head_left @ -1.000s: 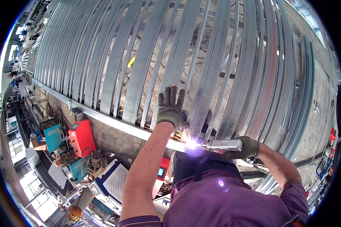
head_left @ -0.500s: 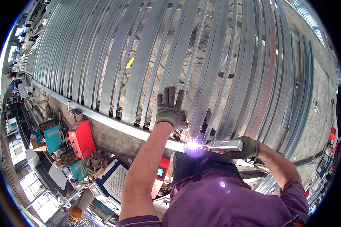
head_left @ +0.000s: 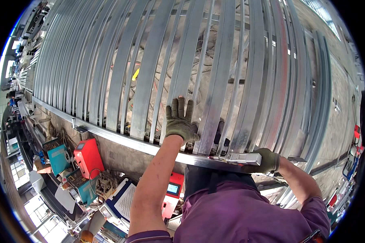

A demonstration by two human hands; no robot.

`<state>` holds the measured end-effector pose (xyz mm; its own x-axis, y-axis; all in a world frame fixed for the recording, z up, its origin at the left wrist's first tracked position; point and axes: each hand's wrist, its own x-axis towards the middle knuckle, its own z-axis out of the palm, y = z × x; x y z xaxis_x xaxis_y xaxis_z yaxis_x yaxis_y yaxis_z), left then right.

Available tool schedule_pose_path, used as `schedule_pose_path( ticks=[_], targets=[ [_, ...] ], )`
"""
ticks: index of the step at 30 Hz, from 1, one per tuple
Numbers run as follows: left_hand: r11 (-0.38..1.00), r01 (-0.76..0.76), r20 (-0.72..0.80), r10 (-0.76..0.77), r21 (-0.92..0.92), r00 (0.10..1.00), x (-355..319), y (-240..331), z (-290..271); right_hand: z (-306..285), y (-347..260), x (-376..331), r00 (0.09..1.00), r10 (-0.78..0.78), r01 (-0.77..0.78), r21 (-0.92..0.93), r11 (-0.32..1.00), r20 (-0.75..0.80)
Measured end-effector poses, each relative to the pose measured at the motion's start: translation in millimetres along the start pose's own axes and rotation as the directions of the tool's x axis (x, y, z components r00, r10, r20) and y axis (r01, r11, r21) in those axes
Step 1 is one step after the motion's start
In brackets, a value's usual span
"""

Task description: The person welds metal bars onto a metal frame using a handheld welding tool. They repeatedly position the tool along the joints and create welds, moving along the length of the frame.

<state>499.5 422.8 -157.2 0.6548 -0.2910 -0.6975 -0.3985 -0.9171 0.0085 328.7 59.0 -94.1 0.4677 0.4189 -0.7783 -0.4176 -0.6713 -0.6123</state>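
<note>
Probably stiff and fairly weighty, the silver, box-shaped metal hand tool [head_left: 244,158] right of centre in the lower frame suits a firm grip at its rear, where the green-gloved right hand [head_left: 267,160] is curled around it, elbow bent. The green-gloved left hand [head_left: 180,124], spread and grasping nothing, lies palm-down on a long, flat grey metal bar [head_left: 187,52] near mid-frame.

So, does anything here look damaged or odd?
Two things: on the left hand, one fingertip looks bare, as if the dark glove is worn through there; and a metal bar toward the picture's right carries a reddish streak, odd against the grey.
</note>
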Motion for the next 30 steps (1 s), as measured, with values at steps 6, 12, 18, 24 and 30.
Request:
schedule_pose_path(
  ticks=[6,12,18,24,30],
  targets=[
    [1.000,-0.010,0.011,0.010,0.000,1.000,-2,-1,-5,11,-15,-22,0.972,-0.148,0.146,-0.024,0.989,-0.183],
    [0.991,-0.126,-0.073,0.123,-0.036,0.990,7,-27,-5,12,-56,-18,0.964,-0.220,0.224,0.014,0.974,-0.150],
    [0.982,-0.187,-0.096,0.184,-0.025,0.978,12,-55,-15,17,-119,16,0.997,-0.070,0.067,-0.073,0.995,-0.040],
    [0.979,-0.187,-0.107,0.178,-0.083,0.978,11,-53,-16,41,-93,48,0.995,-0.073,0.073,-0.002,0.997,-0.072],
    [0.983,-0.163,-0.098,0.155,-0.080,0.983,14,-52,-11,35,-102,56,1.000,-0.021,0.021,0.013,1.000,-0.017]
  ],
)
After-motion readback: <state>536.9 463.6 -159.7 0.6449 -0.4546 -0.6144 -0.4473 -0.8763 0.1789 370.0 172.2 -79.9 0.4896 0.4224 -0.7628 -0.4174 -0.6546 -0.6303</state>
